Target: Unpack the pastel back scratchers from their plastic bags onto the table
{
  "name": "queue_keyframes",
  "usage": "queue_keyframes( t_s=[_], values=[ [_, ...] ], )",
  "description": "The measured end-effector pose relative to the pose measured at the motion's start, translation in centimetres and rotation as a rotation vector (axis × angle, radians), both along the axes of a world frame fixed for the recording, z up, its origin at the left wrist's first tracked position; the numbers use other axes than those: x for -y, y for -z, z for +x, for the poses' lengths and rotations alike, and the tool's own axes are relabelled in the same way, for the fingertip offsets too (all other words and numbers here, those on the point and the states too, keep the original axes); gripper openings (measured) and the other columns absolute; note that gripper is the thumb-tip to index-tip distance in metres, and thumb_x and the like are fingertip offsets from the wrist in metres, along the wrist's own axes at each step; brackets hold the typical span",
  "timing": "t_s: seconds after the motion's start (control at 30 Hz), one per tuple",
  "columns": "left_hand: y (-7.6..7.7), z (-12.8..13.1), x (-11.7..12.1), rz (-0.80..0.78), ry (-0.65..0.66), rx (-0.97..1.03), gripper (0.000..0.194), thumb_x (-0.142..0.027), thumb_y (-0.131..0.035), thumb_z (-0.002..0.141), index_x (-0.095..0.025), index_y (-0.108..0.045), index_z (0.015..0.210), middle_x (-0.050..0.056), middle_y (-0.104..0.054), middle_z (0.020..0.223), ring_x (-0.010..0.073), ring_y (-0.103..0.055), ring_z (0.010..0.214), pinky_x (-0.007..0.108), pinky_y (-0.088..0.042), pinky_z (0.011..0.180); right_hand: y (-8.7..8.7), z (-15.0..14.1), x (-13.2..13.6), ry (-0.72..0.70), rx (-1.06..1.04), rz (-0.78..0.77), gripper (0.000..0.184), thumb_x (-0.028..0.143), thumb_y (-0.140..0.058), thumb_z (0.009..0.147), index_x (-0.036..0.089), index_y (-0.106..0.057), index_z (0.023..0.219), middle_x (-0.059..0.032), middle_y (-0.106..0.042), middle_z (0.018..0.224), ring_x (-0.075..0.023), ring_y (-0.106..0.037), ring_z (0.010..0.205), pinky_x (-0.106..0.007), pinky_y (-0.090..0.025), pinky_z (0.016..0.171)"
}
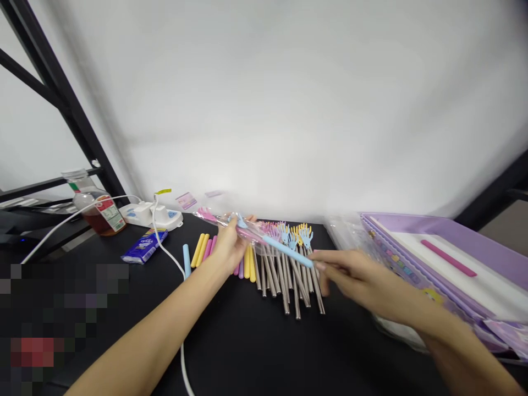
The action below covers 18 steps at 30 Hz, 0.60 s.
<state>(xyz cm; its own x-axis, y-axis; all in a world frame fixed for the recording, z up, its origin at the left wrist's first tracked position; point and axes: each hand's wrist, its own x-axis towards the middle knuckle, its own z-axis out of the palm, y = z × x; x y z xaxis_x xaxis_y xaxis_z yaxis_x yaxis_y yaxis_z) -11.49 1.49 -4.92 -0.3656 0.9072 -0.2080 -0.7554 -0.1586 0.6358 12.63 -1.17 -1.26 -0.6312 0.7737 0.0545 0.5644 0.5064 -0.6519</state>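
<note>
Bare forearms slant in from the lower edge as I watch remotely, the left hand (233, 242) closed around a clear, glossy plastic sleeve (256, 237) with pink and light-blue hand-shaped heads at its far end. That grip probably steadies the limp film. The right hand (355, 275) pinches the end of a smooth light-blue tube (291, 253) between thumb and fingers, likely to control its angle; whether the tube lies inside the sleeve, I cannot tell.

Beneath and beside them, slim silvery metal rods (284, 280) with small coloured hand heads lie loosely fanned, heads toward the wall, perhaps for easy picking. Short yellow tubes (200, 250) lie among other colours on the left, seemingly sorted by shade (roughly, from where I sit). One magenta tube (447, 257) rests alone in a purple-rimmed box (445, 223) at right.

Everything sits on a matte black tabletop (264, 352) against a plain white wall (264, 99). Leftward, I see a white power strip (175, 220), a blue packet (144, 246), a glass jar of amber liquid (99, 214) and black metal framing (78, 129).
</note>
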Motion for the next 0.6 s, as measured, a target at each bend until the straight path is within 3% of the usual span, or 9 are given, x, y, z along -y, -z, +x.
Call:
queue_keyframes(
  t_s=[0.1, 0.17, 0.27, 0.33, 0.4, 0.5, 0.6],
  values=[
    [0.0, -0.6, -0.1, 0.003, -0.042, 0.020, 0.031, -0.015, -0.048, 0.098, -0.016, -0.047, 0.129, 0.014, -0.073, 0.100, 0.0181, -0.074, 0.083, 0.031, -0.062, 0.076, 0.1, 0.5, -0.1, 0.033, -0.157, -0.108, 0.038, 0.042, -0.054, 0.093, 0.023, -0.053, 0.126, -0.0031, -0.070, 0.084, -0.0143, -0.060, 0.059, -0.026, -0.049, 0.055],
    [-0.1, 0.3, 0.2, 0.018, -0.007, 0.037, 0.029, -0.015, -0.048, 0.097, -0.013, -0.051, 0.126, 0.016, -0.073, 0.099, 0.0192, -0.074, 0.083, 0.031, -0.062, 0.077, 0.7, -0.6, 0.2, 0.065, -0.188, -0.052, 0.038, 0.044, -0.065, 0.086, 0.023, -0.055, 0.117, -0.0035, -0.069, 0.087, -0.0163, -0.064, 0.069, -0.027, -0.052, 0.062],
    [-0.1, 2.1, 0.9, 0.044, 0.041, 0.028, 0.027, -0.015, -0.050, 0.096, -0.013, -0.054, 0.123, 0.016, -0.073, 0.099, 0.0209, -0.074, 0.085, 0.031, -0.062, 0.076, 1.6, -2.8, 0.8, 0.099, -0.156, 0.060, 0.022, 0.040, -0.063, 0.088, 0.022, -0.057, 0.099, 0.0006, -0.064, 0.070, -0.0149, -0.059, 0.061, -0.027, -0.048, 0.057],
    [0.1, 2.7, 1.0, 0.052, 0.035, 0.006, 0.028, -0.014, -0.052, 0.095, -0.017, -0.052, 0.123, 0.014, -0.073, 0.097, 0.0206, -0.074, 0.083, 0.031, -0.062, 0.074, 1.8, -3.5, 1.1, 0.076, -0.175, 0.034, 0.020, 0.033, -0.057, 0.092, 0.023, -0.056, 0.109, 0.0034, -0.060, 0.064, -0.0133, -0.055, 0.054, -0.026, -0.045, 0.052],
    [0.3, 2.5, 0.8, 0.046, 0.019, -0.017, 0.028, -0.013, -0.052, 0.095, -0.020, -0.049, 0.122, 0.011, -0.072, 0.093, 0.0197, -0.073, 0.080, 0.031, -0.062, 0.070, 1.6, -3.3, 1.3, 0.009, -0.189, -0.057, 0.035, 0.028, -0.054, 0.093, 0.025, -0.050, 0.128, 0.0031, -0.063, 0.069, -0.0124, -0.055, 0.052, -0.025, -0.045, 0.050],
    [0.6, 1.1, 0.0, 0.014, -0.039, -0.045, 0.023, -0.013, -0.048, 0.097, -0.022, -0.048, 0.118, 0.008, -0.071, 0.092, 0.0185, -0.073, 0.076, 0.030, -0.061, 0.066, 0.5, -1.0, 1.4, -0.097, -0.159, -0.245, 0.056, 0.030, -0.055, 0.093, 0.033, -0.039, 0.146, -0.0020, -0.069, 0.095, -0.0103, -0.058, 0.052, -0.023, -0.047, 0.048],
    [0.3, -0.5, -0.5, -0.018, -0.117, -0.035, 0.022, -0.011, -0.046, 0.097, -0.022, -0.049, 0.116, 0.007, -0.070, 0.095, 0.0164, -0.072, 0.075, 0.029, -0.061, 0.067, -1.2, 2.5, 1.5, -0.155, -0.123, -0.435, 0.061, 0.036, -0.060, 0.091, 0.036, -0.038, 0.149, -0.0061, -0.069, 0.106, -0.0080, -0.057, 0.048, -0.023, -0.047, 0.045]
  ],
)
